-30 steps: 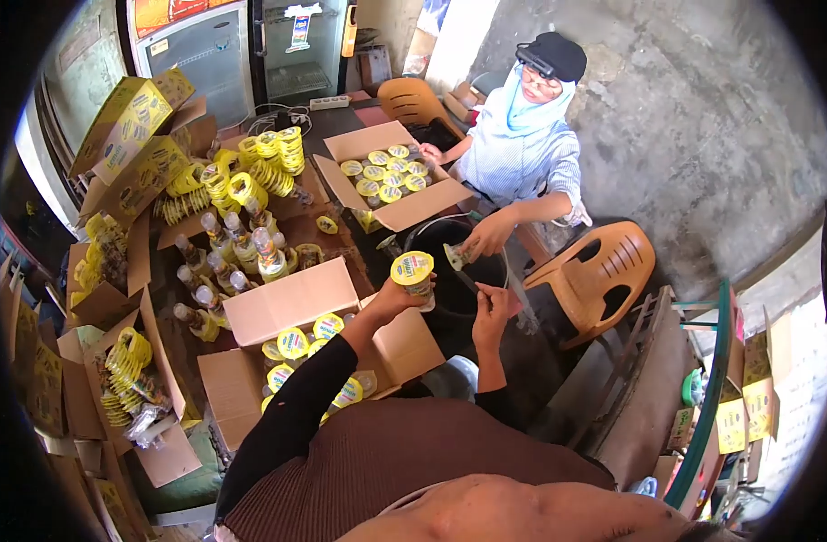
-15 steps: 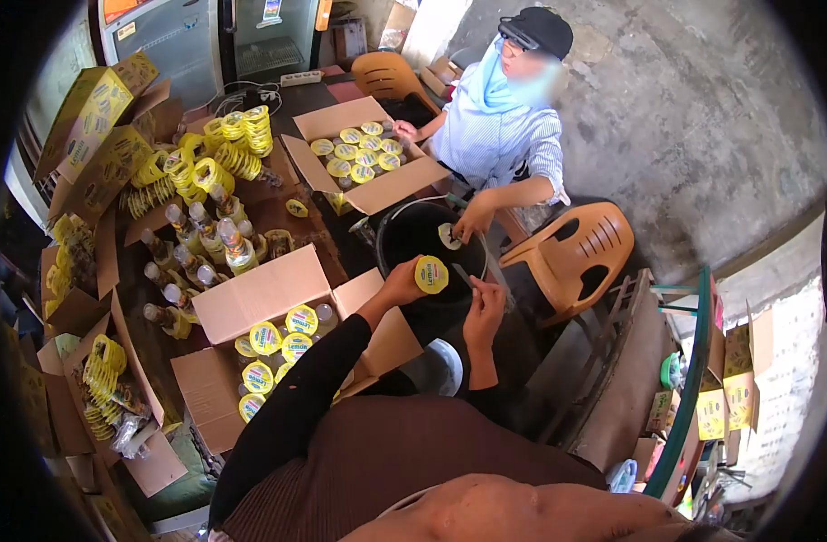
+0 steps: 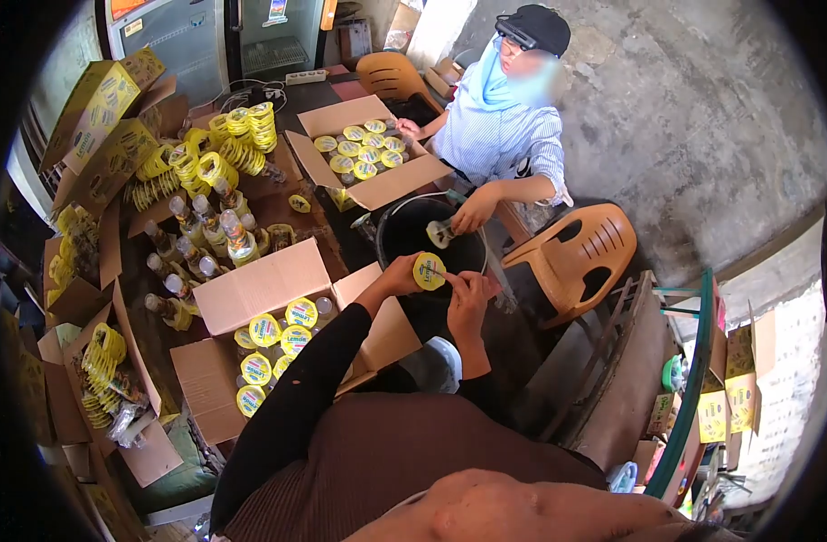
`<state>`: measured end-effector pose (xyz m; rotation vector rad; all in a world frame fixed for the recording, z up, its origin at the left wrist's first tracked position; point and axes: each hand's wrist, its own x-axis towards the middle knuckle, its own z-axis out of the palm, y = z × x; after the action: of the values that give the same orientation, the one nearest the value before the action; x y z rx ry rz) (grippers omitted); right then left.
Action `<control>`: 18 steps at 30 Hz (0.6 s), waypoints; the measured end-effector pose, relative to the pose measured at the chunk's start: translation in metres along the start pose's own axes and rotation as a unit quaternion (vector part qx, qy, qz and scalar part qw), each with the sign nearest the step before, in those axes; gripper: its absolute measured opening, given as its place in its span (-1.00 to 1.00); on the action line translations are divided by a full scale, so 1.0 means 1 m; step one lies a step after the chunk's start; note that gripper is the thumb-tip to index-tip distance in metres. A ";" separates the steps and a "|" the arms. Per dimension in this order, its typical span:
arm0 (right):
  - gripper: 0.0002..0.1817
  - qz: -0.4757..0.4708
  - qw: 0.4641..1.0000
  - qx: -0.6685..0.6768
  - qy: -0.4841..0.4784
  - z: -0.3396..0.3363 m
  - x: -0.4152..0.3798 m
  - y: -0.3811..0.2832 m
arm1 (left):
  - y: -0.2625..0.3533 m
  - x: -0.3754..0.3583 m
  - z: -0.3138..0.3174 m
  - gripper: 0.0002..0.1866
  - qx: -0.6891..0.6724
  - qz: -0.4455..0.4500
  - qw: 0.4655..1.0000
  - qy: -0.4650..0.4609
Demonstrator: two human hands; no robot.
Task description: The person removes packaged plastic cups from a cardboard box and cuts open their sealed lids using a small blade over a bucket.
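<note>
My left hand (image 3: pixel 397 275) is closed around a plastic drink cup (image 3: pixel 429 271) and tilts its yellow "Lemon" lid toward me. In my right hand (image 3: pixel 469 303) is a slim knife (image 3: pixel 439 272), its tip at the lid. Both hands are over the near side of a black bucket (image 3: pixel 383 237). Across the bucket, a co-worker's hand (image 3: pixel 475 210) holds another cup (image 3: pixel 440 234), tipped, with its lid cut. Beside my left forearm stands an open carton (image 3: pixel 261 287) of yellow-lidded cups (image 3: pixel 265 330).
A second open carton (image 3: pixel 400 190) of cups is in front of the co-worker (image 3: pixel 508 126). Several bottles (image 3: pixel 239 237) and stacked yellow rings (image 3: pixel 216 170) crowd the table's left. An orange chair (image 3: pixel 580 262) stands right of the bucket; a pale bucket (image 3: pixel 436 366) sits below my hands.
My right hand has moved left and up, bringing the knife from beside the cup onto its lid. The co-worker's cup has tipped further over the bucket.
</note>
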<state>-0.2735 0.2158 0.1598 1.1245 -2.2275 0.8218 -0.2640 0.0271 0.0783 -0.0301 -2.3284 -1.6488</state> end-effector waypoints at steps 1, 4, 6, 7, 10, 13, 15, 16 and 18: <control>-0.69 -0.001 1.000 0.001 0.001 0.001 0.001 0.001 | -0.003 0.002 0.000 -0.33 0.011 0.007 1.000 -0.002; -0.70 -0.017 1.000 -0.012 -0.007 0.004 0.003 0.002 | -0.011 0.003 0.003 -0.29 0.010 0.006 1.000 -0.004; -0.71 -0.036 0.999 -0.018 -0.004 0.002 0.006 0.003 | -0.014 0.006 0.001 -0.28 -0.001 -0.002 1.000 -0.004; -0.71 -0.033 0.999 -0.018 -0.004 0.001 0.006 0.003 | -0.015 0.006 0.000 -0.27 0.009 0.002 1.000 -0.012; -0.70 -0.045 0.998 -0.030 -0.017 0.002 0.011 0.004 | -0.014 0.004 0.000 -0.26 0.026 0.005 0.999 -0.028; -0.72 -0.071 0.996 -0.044 -0.040 0.004 0.017 0.007 | -0.009 0.003 -0.001 -0.26 0.042 0.007 0.999 -0.024; -0.75 -0.106 0.991 -0.062 -0.060 0.009 0.017 0.011 | -0.005 0.003 0.000 -0.27 0.047 0.006 0.999 -0.016; -0.75 -0.103 0.991 -0.062 -0.061 0.010 0.018 0.014 | -0.004 0.003 0.001 -0.29 0.041 0.002 0.999 -0.016; -0.77 -0.100 0.990 -0.070 -0.068 0.013 0.016 0.019 | -0.003 -0.001 0.000 -0.30 0.035 -0.010 0.999 -0.017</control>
<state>-0.2995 0.2072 0.1559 1.3437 -2.1973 0.5125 -0.2634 0.0261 0.0749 -0.0200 -2.4165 -1.5876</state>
